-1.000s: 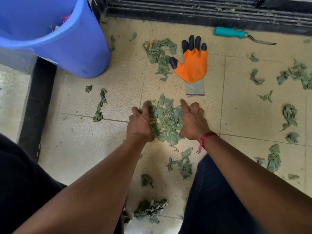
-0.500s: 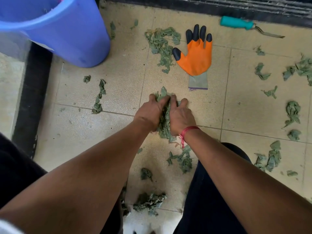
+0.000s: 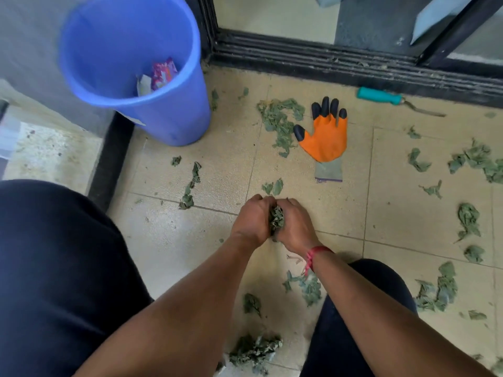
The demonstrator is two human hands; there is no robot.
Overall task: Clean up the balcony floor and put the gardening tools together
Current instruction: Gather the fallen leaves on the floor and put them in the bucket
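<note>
A wad of dry leaves (image 3: 276, 220) is squeezed between the left hand (image 3: 251, 221) and right hand (image 3: 295, 227), both curled around it, low over the floor tiles (image 3: 340, 208), perhaps touching them. Beyond lie an orange glove (image 3: 325, 137), a teal-handled tool (image 3: 379, 95) and a blue bucket (image 3: 174, 115).

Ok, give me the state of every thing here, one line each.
Bucket: standing, open, wrappers inside.
Glove: lying flat on the floor, not worn.
Hand tool: lying by the door track, untouched.
Handful of leaves: squeezed between both hands.
Left hand: curled round the handful.
Right hand: curled round the handful.
Loose leaves: scattered on the floor.
</note>
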